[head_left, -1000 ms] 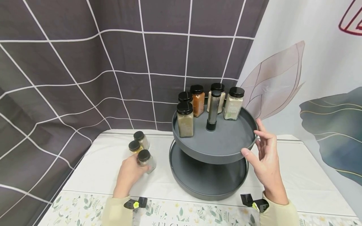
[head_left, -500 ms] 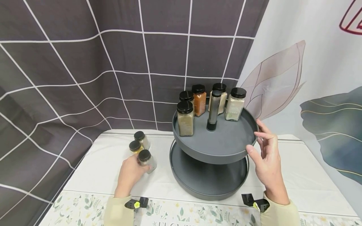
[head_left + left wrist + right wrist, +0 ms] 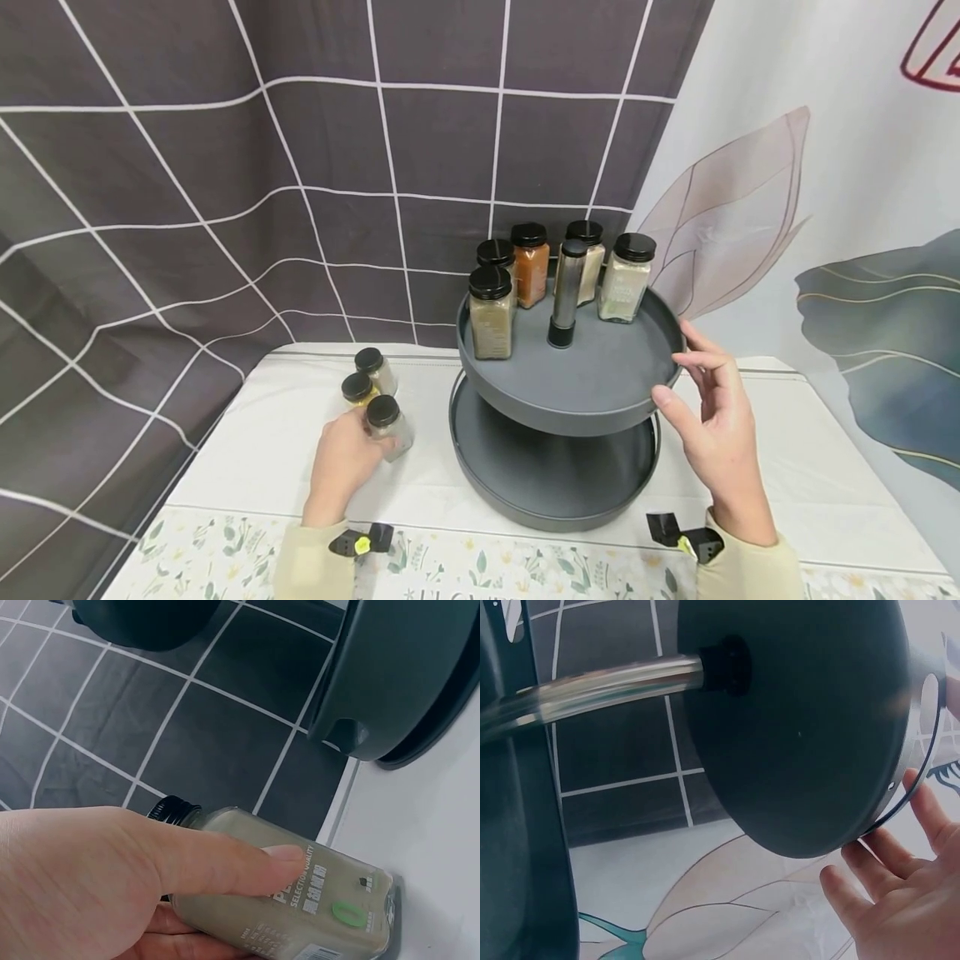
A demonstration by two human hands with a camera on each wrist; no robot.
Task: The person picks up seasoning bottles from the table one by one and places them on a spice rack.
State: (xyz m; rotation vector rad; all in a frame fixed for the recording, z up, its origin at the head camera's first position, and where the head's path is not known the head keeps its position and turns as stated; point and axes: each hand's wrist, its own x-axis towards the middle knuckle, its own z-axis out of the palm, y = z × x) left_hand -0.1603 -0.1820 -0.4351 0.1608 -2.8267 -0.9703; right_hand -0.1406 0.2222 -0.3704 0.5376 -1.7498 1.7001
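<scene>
My left hand (image 3: 347, 457) holds a square glass spice jar (image 3: 391, 432) with a black lid on the white table. In the left wrist view the thumb lies along that jar (image 3: 337, 889), which contains greyish-beige powder and bears a printed label. At the upper tray (image 3: 592, 379) of a dark grey two-tier turntable, my right hand (image 3: 722, 421) has its fingertips at the right rim, fingers spread and loosely bent. Several black-lidded spice jars stand on this tray, among them an orange one (image 3: 530, 273) and a greenish-beige one (image 3: 491, 323). The right wrist view shows the tray's underside (image 3: 802, 742).
A yellow jar (image 3: 360, 390) and a pale jar (image 3: 377, 372) stand just behind the held jar. Below the upper tray is the wider-set lower tray (image 3: 551, 487). A metal post (image 3: 567, 287) rises through the middle. Behind the table hangs a dark gridded curtain (image 3: 442, 142).
The upper tray has turned slightly, its rear jars shifting right and the left front jar moving back a little. My right hand has eased slightly right; the left hand stays at its jar.
</scene>
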